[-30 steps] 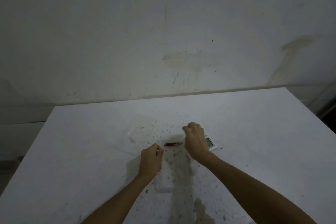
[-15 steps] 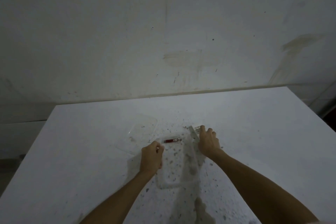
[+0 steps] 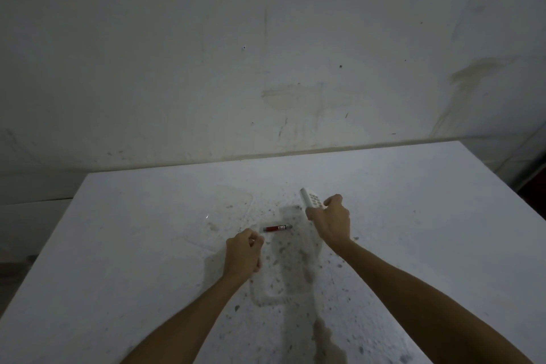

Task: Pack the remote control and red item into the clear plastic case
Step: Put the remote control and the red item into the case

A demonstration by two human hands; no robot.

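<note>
My right hand grips the white remote control, lifted and tilted with its far end up above the far right corner of the clear plastic case. The case's tray lies on the white table between my hands. The small red item lies across the tray's far end. My left hand is closed on the tray's left rim. The clear lid lies flat to the left of the tray.
The white table is speckled with dark spots around the case. A stained wall stands just behind the table's far edge. The table's right edge drops off at the far right.
My right hand picked the remote up from the table at the right and raised it, tilting it over the tray's far right corner. My left hand stayed on the tray.
</note>
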